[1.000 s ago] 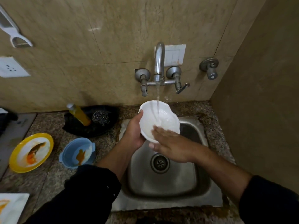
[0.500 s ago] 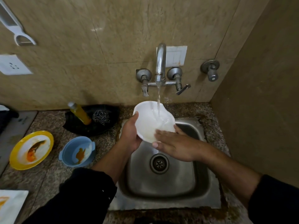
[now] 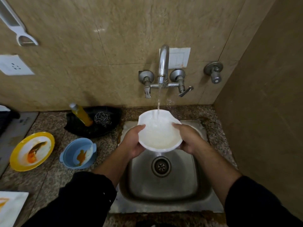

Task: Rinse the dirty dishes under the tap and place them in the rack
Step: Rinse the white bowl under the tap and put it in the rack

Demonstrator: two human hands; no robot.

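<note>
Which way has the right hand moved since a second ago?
Yes. The right hand shifted right of the drain, now gripping the right rim of the white bowl.

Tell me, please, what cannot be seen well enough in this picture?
Drying rack: nowhere in the head view, so its place is unknown.
White dish, bottom left: cut off by the frame edge; only an orange smear shows.
Underside of the white bowl: hidden by the bowl itself, the left hand and the right hand.
White tool on the wall, top left: blurred and cut off.
</note>
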